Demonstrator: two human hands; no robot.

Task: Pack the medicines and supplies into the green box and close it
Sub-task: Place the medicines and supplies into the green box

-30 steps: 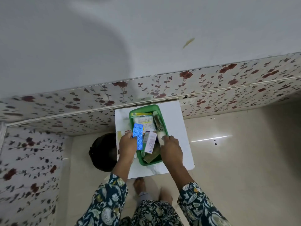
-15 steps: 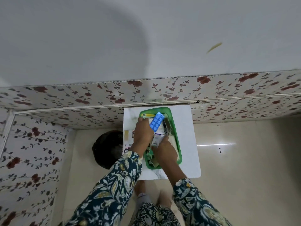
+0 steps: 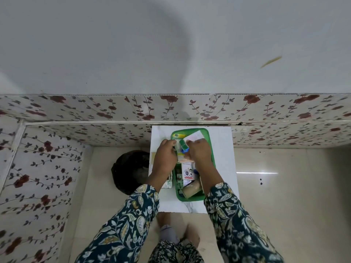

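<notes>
The green box [image 3: 211, 149] lies open on a small white table [image 3: 222, 164], filled with medicines. Both my hands are over its far half. My left hand [image 3: 165, 154] pinches a blue blister pack [image 3: 183, 146], held nearly edge-on between the two hands. My right hand [image 3: 199, 151] curls over the contents right beside the pack; its fingertips are hidden, so its grip is unclear. A yellow tube [image 3: 179, 135] and a white packet [image 3: 193, 136] lie at the far end. A white carton [image 3: 187, 171] and a tan bandage roll [image 3: 190, 190] fill the near end.
A silver strip [image 3: 168, 184] lies on the table left of the box, partly under my left forearm. A black round object [image 3: 131, 169] sits on the floor left of the table. Floral wall panels [image 3: 114, 111] run behind, and my feet are under the near edge.
My left hand carried the blue blister pack from the box's left rim to over its far half. My right hand moved from the near part up beside it.
</notes>
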